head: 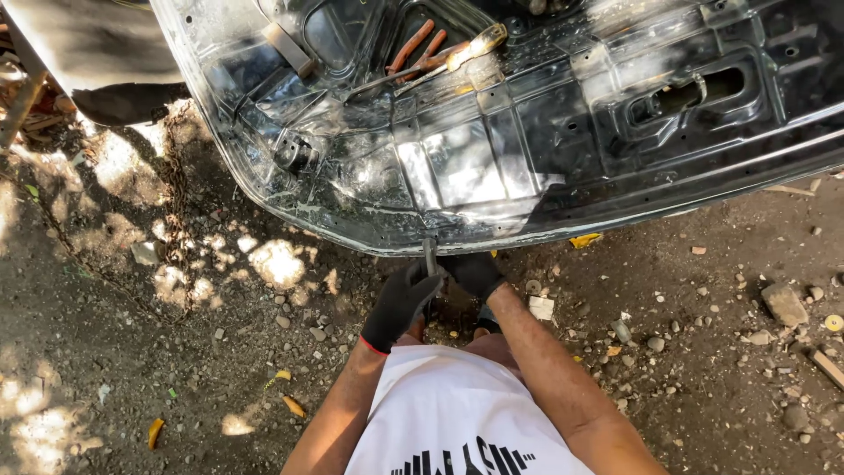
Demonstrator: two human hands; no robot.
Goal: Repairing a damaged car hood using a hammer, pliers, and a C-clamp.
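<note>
A black sheet-metal car panel (527, 149) lies inner side up over dirt ground. Both my hands wear black gloves and meet at its near edge. My left hand (401, 301) grips a thin grey metal tool (430, 255) that stands upright against the panel's lip. My right hand (476, 271) is closed just right of that tool, under the edge; what it grips is hidden. On the panel's far part lie red-handled pliers (415, 48) and a yellow-handled screwdriver (470, 48).
The ground is dirt with stones (784, 303), dry leaves (155, 431) and a white scrap (542, 307). Another person's dark clothing (105, 62) shows at the top left. A wooden stick (826, 365) lies at the right.
</note>
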